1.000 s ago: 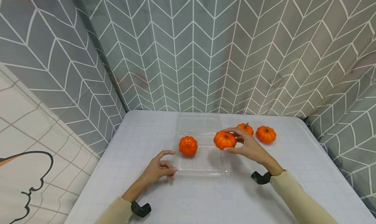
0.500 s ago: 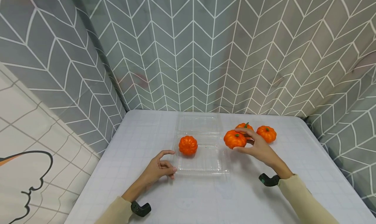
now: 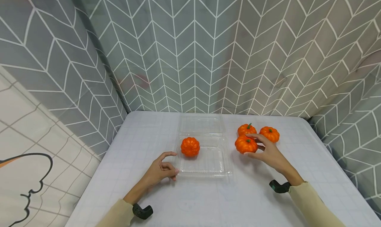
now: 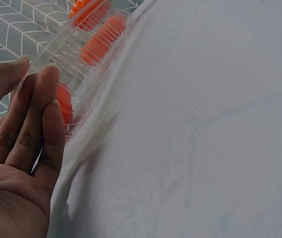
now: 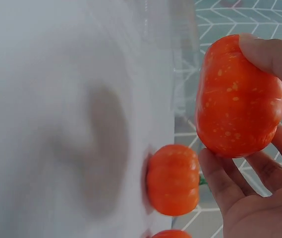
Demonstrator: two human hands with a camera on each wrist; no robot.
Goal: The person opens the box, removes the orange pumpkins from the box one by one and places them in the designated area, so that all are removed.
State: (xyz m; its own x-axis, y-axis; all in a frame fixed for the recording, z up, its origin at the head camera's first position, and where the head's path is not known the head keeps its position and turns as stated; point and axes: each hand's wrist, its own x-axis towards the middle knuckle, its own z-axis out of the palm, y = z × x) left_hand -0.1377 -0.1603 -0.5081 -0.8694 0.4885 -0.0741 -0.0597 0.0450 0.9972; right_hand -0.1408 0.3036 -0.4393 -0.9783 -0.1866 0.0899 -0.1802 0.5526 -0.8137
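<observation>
My right hand (image 3: pixel 269 156) pinches a small orange toy pumpkin (image 3: pixel 245 144) between thumb and fingers. It is held above the table, with a shadow below it in the right wrist view, where its speckled side (image 5: pixel 237 99) shows. Left of it lies an open clear plastic clamshell container (image 3: pixel 205 169), its lid (image 3: pixel 200 123) folded back. Another pumpkin (image 3: pixel 190 147), no stem visible, sits at the left of the container's tray. My left hand (image 3: pixel 160 169) rests at the container's left edge, fingers loosely bent, fingertips right at the rim in the left wrist view.
Behind the held pumpkin stand two more pumpkins with green stems, one nearer (image 3: pixel 246 129) and one to its right (image 3: pixel 269 134). A white cloth covers the table (image 3: pixel 208 200). Grey patterned curtains (image 3: pixel 202 55) hang along the back and sides.
My right hand has carried its pumpkin to the right, from over the container's right side to beyond its right edge, near the two other pumpkins. The left hand has stayed in place.
</observation>
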